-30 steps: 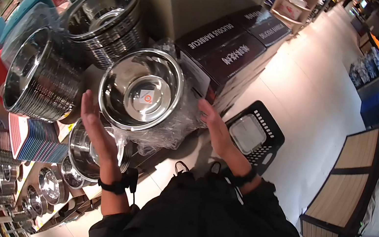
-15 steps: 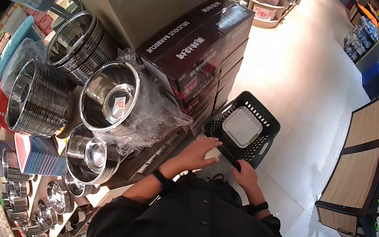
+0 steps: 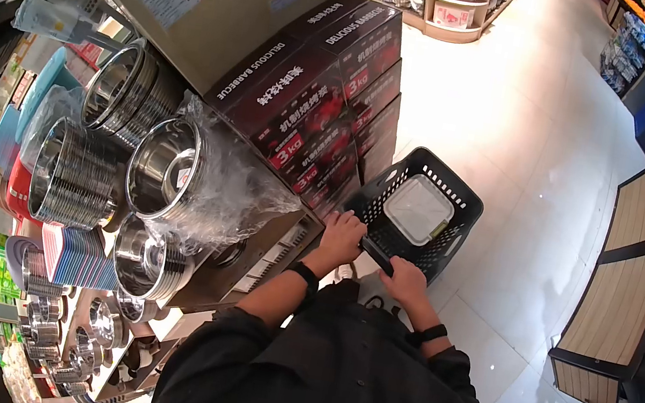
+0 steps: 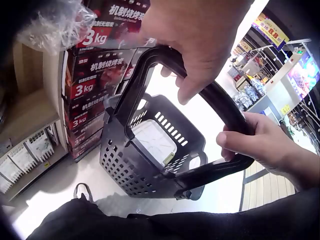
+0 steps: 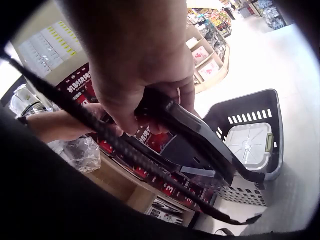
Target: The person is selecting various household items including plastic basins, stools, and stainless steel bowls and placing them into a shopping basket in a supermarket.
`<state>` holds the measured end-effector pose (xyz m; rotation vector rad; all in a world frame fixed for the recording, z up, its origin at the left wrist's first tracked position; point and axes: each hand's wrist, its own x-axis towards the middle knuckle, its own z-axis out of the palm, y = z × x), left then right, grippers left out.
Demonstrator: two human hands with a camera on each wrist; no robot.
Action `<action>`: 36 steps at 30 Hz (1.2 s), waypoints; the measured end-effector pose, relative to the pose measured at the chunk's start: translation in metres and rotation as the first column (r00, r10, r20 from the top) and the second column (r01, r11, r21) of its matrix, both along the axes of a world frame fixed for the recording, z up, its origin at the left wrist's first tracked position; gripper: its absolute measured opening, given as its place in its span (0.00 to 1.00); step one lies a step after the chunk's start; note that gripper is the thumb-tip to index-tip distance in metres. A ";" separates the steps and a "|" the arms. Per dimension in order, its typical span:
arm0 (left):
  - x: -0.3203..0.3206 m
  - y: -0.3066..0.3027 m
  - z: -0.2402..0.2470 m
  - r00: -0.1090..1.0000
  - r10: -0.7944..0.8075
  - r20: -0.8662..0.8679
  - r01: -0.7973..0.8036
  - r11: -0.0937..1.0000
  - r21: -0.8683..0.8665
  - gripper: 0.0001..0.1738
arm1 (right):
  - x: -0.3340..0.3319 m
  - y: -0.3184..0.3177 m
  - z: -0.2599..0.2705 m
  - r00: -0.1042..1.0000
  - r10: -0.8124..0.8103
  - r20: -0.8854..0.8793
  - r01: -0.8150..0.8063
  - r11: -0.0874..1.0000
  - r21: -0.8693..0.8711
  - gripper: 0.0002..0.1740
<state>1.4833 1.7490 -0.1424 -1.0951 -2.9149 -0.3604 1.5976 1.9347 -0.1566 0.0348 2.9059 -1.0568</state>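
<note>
A black plastic shopping basket [image 3: 461, 202] with slotted sides stands low in front of me, its handle [image 3: 377, 254] raised toward my body. My left hand [image 3: 343, 237] grips the handle's left part; in the left wrist view its fingers curl over the bar from above. My right hand [image 3: 407, 283] holds the handle's right part, with thumb and fingers around it in the left wrist view. Inside the basket lies a white lidded box [image 3: 418, 208] with a greenish clip on one side.
Stacked charcoal boxes [image 3: 306, 89] stand just left of the basket. Steel bowls [image 3: 163, 168], one partly wrapped in clear plastic [image 3: 237, 180], fill the shelf at left. Pale tiled floor [image 3: 525, 149] runs on the right, beside a wood-panelled stand [image 3: 620, 291].
Both hands have moved from beside the wrapped steel bowl to the basket handle. Over the last half second, the left hand has closed around the handle. The view has turned toward the charcoal boxes.
</note>
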 end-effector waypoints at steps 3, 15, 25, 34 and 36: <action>-0.009 0.019 -0.001 0.997 -0.051 0.066 0.049 0.999 0.022 0.17 | -0.006 0.022 -0.003 1.000 -0.008 0.007 0.008 1.000 0.027 0.17; -0.087 0.116 -0.013 0.940 -0.209 0.268 0.193 0.977 0.086 0.12 | -0.075 0.120 -0.008 0.979 -0.200 0.028 0.194 0.971 0.138 0.12; -0.137 0.162 -0.017 0.955 -0.190 0.229 0.163 0.978 0.132 0.14 | -0.139 0.166 0.000 0.968 -0.231 0.099 0.211 0.961 0.179 0.08; -0.169 0.205 -0.019 0.977 -0.063 0.203 0.051 0.997 0.062 0.18 | -0.189 0.218 -0.011 0.990 -0.121 0.072 0.112 0.986 0.125 0.09; -0.174 0.215 -0.018 0.974 -0.038 0.226 0.024 0.998 0.063 0.18 | -0.200 0.233 -0.013 0.995 -0.079 0.054 0.072 0.991 0.111 0.09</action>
